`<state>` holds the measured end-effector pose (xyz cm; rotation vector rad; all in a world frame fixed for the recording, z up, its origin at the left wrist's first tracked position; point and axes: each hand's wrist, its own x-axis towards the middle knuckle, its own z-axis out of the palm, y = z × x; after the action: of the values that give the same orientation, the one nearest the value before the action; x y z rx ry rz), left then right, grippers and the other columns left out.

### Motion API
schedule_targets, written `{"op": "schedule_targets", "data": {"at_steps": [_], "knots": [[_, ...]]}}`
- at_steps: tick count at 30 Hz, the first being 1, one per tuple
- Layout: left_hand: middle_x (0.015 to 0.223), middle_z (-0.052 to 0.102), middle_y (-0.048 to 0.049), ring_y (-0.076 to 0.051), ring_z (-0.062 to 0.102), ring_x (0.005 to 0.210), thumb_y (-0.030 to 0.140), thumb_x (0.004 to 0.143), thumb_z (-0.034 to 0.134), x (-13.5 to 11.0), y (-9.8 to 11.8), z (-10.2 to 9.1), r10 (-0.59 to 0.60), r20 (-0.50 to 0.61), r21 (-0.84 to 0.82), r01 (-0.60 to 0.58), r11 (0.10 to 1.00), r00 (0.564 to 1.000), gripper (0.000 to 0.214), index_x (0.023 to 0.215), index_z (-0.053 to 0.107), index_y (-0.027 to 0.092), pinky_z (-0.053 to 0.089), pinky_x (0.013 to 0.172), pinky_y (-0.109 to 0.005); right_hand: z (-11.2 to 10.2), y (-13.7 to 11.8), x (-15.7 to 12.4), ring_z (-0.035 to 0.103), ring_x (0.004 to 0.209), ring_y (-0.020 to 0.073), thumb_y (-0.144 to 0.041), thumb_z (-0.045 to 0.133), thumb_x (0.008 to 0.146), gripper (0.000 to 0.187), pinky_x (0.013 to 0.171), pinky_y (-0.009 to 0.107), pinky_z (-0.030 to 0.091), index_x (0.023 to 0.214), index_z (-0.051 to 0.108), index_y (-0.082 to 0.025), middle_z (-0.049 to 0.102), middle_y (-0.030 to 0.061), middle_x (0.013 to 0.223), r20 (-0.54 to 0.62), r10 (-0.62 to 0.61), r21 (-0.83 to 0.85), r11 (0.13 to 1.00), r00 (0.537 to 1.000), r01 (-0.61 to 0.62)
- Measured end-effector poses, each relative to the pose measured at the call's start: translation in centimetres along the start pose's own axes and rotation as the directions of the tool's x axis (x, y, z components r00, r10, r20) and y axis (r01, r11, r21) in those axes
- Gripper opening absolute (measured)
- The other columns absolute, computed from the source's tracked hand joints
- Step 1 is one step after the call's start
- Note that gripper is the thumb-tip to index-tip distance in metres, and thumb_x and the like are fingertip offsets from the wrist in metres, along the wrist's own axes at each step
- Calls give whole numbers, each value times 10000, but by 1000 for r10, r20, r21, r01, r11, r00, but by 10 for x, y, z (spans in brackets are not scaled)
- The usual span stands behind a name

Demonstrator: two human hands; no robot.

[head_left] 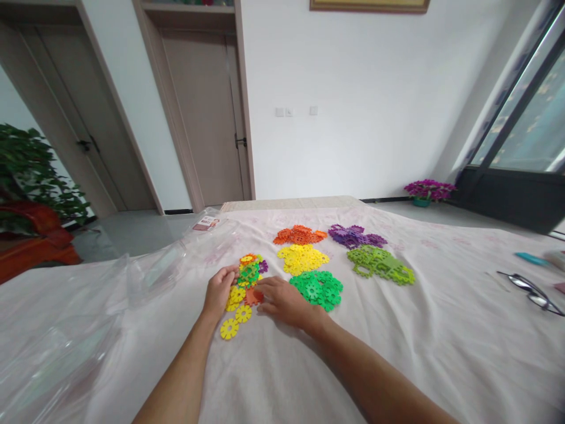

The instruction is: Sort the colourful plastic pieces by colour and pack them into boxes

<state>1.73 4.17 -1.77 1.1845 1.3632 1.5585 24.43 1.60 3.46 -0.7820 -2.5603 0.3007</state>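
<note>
Head view: cloth-covered surface (397, 353) carries a mixed pile of toothed discs (247, 282) left of centre, long axis running from near edge toward far edge. The right hand (285, 303) lies flat and open, fingertips on an orange disc (253, 296). The left hand (218, 291) is curled against the pile's left side; grip indiscernible.

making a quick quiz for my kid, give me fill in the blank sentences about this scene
1. The left hand and right hand touch a mixed pile; the loose gear nearest the camera is ____.
2. The sorted pile closest to the right hand is ____.
3. Directly behind the yellow pile lies the ____ pile.
Missing words: yellow; green; orange.
</note>
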Motion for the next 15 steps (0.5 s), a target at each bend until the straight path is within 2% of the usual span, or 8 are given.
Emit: {"op": "schedule_targets", "data": {"at_steps": [4, 9, 12, 15], "knots": [[1038, 726, -93, -226, 666, 952, 400, 745, 634, -2, 5, 1, -9, -5, -3, 9, 1000, 1000, 346, 986, 702, 161, 512, 833, -338, 6, -6, 5, 570, 1078, 223, -386, 641, 878, 264, 941, 331, 413, 1080, 673, -220, 663, 79, 1158, 46, 34, -63, 998, 998, -31], [1037, 729, -89, -228, 669, 955, 404, 738, 638, -3, 7, 1, -13, -8, 1, 13, 1000, 1000, 346, 979, 706, 165, 513, 842, -345, 11, -6, 7, 603, 976, 200, -344, 599, 915, 168, 881, 295, 413, 969, 689, -213, 701, 61, 1017, 45, 64, -107, 993, 997, -59], [1042, 728, -90, -226, 670, 954, 406, 746, 633, -3, 6, 1, -15, -3, 4, 15, 1000, 1000, 348, 987, 702, 164, 510, 846, -344, 10, -4, 5, 614, 887, 181, -295, 518, 958, 181, 805, 268, 412, 986, 679, -216, 702, 54, 965, 10, 70, -92, 993, 997, -69], [1042, 729, -90, -230, 669, 955, 415, 741, 640, -2, 4, 0, -18, -4, 5, 18, 1000, 1000, 353, 984, 704, 166, 511, 842, -346, 2, -1, 2, 604, 817, 156, -298, 431, 992, 263, 723, 243, 395, 945, 673, -206, 686, 50, 921, -69, 159, -39, 986, 985, -162]]}}
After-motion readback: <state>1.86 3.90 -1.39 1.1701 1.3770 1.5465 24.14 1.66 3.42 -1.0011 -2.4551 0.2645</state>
